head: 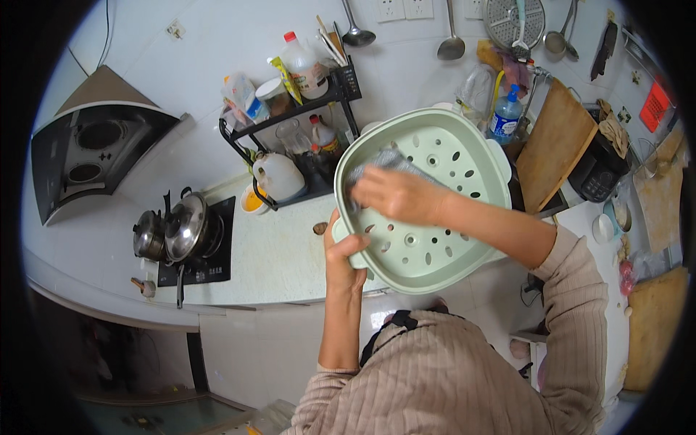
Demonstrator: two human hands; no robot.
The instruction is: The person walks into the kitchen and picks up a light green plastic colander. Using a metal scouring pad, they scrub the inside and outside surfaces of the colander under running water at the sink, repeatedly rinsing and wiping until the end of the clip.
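A pale green plastic basket (422,266) with round and oval holes in its floor is held up in front of me, above the counter's edge. My left hand (346,249) grips its handle at the lower left, with the thumb over the rim. Inside the basket, my right hand (399,196) presses a grey cloth (392,159) against the floor and left wall. That hand is slightly blurred, and its fingertips are partly hidden in the cloth.
A black two-tier rack (304,111) with bottles and jars stands behind the basket. To the left, a lidded pan (186,225) and a pot (148,235) sit by a black cooktop (220,266). A wooden board (555,147) leans at the right, near a blue pump bottle (504,117).
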